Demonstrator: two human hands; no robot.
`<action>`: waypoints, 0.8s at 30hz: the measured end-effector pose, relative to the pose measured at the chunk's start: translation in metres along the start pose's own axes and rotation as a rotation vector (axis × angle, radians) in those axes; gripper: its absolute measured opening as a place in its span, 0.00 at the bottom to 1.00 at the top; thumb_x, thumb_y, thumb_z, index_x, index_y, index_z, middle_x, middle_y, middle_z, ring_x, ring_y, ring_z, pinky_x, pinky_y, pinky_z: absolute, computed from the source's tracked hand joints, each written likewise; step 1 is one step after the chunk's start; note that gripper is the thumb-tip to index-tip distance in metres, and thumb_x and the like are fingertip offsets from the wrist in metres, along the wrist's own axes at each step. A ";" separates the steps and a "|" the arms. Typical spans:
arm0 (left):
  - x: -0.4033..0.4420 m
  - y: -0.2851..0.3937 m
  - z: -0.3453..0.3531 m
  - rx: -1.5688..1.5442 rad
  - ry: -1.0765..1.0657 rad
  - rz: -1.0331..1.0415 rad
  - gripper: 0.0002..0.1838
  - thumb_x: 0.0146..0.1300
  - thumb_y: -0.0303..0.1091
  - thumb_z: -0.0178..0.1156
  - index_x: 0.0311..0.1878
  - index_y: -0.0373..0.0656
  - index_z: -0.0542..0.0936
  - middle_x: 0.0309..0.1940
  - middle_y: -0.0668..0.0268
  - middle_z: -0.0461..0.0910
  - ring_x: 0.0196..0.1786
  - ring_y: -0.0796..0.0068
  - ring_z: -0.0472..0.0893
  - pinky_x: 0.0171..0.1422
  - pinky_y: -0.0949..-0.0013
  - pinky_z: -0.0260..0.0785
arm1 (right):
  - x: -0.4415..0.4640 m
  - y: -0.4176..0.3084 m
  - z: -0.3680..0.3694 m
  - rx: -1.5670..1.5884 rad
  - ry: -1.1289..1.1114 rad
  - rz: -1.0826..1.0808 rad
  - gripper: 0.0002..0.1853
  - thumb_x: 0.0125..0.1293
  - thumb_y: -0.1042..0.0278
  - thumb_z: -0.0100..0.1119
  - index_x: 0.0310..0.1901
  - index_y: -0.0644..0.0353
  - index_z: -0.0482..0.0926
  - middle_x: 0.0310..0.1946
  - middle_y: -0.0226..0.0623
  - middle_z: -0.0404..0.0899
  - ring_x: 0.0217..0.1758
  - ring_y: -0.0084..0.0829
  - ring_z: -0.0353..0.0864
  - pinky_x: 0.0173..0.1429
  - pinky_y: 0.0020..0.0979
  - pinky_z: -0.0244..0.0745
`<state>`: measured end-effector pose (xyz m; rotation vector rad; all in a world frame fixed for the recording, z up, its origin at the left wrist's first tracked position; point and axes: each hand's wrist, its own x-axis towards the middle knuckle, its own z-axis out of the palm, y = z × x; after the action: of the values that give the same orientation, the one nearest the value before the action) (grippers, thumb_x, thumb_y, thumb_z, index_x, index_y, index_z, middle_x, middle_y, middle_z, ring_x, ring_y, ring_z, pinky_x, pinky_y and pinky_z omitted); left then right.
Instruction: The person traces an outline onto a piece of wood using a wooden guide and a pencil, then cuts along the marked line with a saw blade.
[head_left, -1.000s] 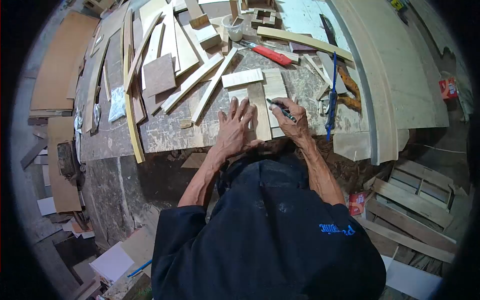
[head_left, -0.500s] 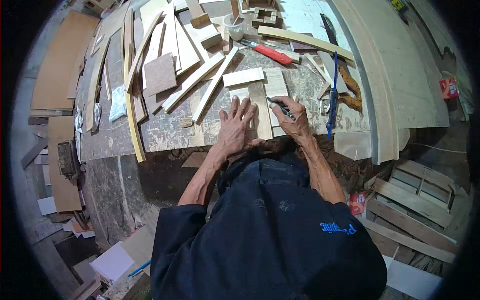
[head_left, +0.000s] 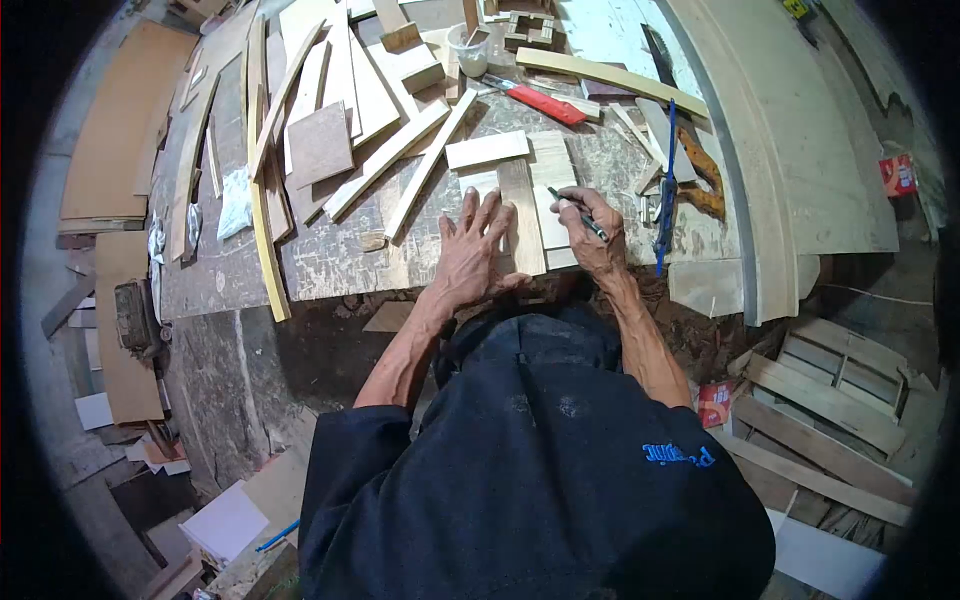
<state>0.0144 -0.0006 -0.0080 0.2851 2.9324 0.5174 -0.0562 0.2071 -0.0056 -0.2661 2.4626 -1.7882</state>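
My left hand [head_left: 472, 245] lies with fingers spread on pale wood, its fingertips by the left edge of a narrow wooden strip [head_left: 522, 220]. Between the fingers of my right hand [head_left: 598, 240] is a dark pen [head_left: 580, 214], its tip pointing up and left. The pen is over a pale board [head_left: 553, 165] that shows to the right of the strip. Whether the tip touches the board I cannot tell. A short pale wood piece [head_left: 487, 150] lies across the top of the strip, beyond my left fingers.
On the worn workbench [head_left: 340, 265] lie several wood strips to the left, a red-handled cutter [head_left: 545, 103], a plastic cup [head_left: 468, 50], a handsaw with a wooden handle [head_left: 703, 178] and a blue bar-like tool [head_left: 666, 200]. A long panel [head_left: 735, 150] borders the right side.
My right hand has shifted slightly right with the pen, and its tip has come away from the strip's edge. My left hand stays almost where it was.
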 end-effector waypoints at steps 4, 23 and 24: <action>-0.001 -0.001 0.001 -0.009 0.009 0.005 0.63 0.43 0.71 0.71 0.79 0.53 0.55 0.79 0.57 0.48 0.81 0.45 0.42 0.74 0.23 0.42 | 0.001 -0.001 0.001 -0.010 0.006 -0.038 0.13 0.68 0.65 0.57 0.48 0.65 0.81 0.34 0.41 0.87 0.37 0.29 0.86 0.42 0.31 0.79; -0.002 -0.001 0.000 -0.041 0.034 0.028 0.60 0.45 0.67 0.71 0.78 0.50 0.57 0.79 0.56 0.48 0.81 0.42 0.42 0.72 0.21 0.44 | 0.006 0.001 0.011 -0.084 -0.064 -0.107 0.13 0.66 0.66 0.59 0.45 0.66 0.82 0.33 0.47 0.85 0.37 0.37 0.86 0.44 0.36 0.78; -0.002 -0.002 0.001 -0.043 0.039 0.030 0.60 0.45 0.67 0.71 0.78 0.50 0.57 0.79 0.56 0.47 0.81 0.42 0.42 0.72 0.21 0.44 | 0.006 0.001 0.010 -0.090 -0.066 -0.131 0.13 0.66 0.66 0.59 0.45 0.67 0.82 0.33 0.47 0.85 0.37 0.38 0.86 0.44 0.36 0.78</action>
<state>0.0158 -0.0024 -0.0090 0.3179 2.9541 0.5959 -0.0608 0.1967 -0.0099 -0.4965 2.5368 -1.6864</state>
